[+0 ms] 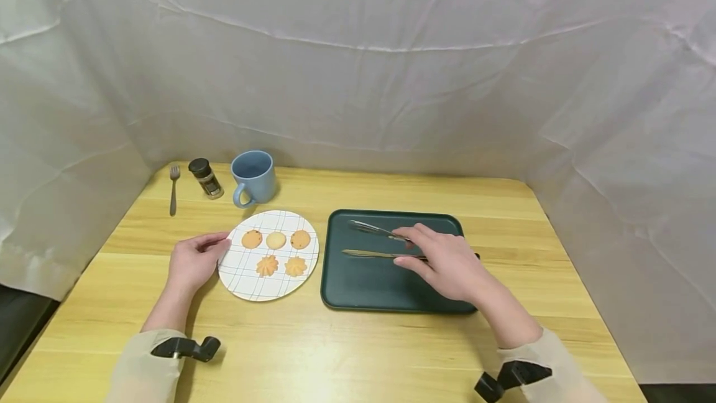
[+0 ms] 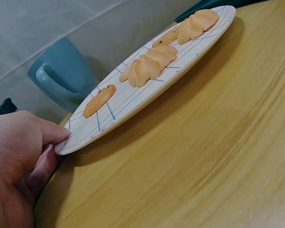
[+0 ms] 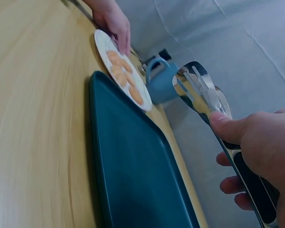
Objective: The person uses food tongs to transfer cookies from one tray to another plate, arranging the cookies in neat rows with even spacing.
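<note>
At the left, my left hand pinches the near-left rim of a round white plate with a blue checked pattern. In the left wrist view the thumb lies on top of the rim, with fingers below, and that edge stands a little off the table. Several cookies lie on the plate, some round, some fluted. Over the dark green tray, my right hand grips metal food tongs between thumb and fingers. The tongs' two arms are spread apart, their ends pointing left, with nothing between them.
Behind the plate stands a blue mug, its handle toward the front. Farther left are a seasoning jar with a black lid and a fork. A pale cloth hangs behind the wooden table.
</note>
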`<state>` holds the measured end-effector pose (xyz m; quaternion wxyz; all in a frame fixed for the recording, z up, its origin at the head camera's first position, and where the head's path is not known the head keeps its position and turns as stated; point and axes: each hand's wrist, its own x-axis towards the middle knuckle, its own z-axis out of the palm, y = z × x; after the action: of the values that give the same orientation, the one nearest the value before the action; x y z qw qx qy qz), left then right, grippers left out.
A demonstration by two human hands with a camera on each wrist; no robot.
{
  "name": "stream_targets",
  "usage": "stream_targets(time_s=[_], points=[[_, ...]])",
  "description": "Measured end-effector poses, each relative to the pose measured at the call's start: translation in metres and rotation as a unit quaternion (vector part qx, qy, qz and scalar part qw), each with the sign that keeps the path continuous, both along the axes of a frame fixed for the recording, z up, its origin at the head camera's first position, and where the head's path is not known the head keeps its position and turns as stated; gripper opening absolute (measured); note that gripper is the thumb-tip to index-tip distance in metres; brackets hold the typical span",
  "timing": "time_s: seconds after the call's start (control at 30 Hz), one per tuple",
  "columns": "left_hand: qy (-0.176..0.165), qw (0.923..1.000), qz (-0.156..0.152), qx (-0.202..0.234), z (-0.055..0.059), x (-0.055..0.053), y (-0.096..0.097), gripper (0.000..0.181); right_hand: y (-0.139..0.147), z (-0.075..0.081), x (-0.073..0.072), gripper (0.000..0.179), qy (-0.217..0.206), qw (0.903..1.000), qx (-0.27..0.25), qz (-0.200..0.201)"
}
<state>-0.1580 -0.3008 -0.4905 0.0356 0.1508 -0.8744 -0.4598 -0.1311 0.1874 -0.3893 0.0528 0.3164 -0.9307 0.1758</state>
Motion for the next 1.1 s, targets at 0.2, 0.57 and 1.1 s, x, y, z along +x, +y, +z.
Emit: stream_targets(time_s=[0.2,0.57,1.1], points=[[0.002,1.0000,0.001,0.000,0.002,0.000,0.001,0.040,0.026,0.002,0.007,0.050,-0.010,0.9997,-0.008,-0.022],[-0.008,1.0000,0.000,-0.004,0.002,0.000,0.000,0.041,0.065,-0.001,0.019,0.048,-0.001,0.9978,0.009,-0.065],[-0.009,0.9999,0.009,-0.002,0.004,0.001,0.003,0.040,0.107,-0.016,0.031,0.047,-0.027,0.9940,0.000,-0.106]])
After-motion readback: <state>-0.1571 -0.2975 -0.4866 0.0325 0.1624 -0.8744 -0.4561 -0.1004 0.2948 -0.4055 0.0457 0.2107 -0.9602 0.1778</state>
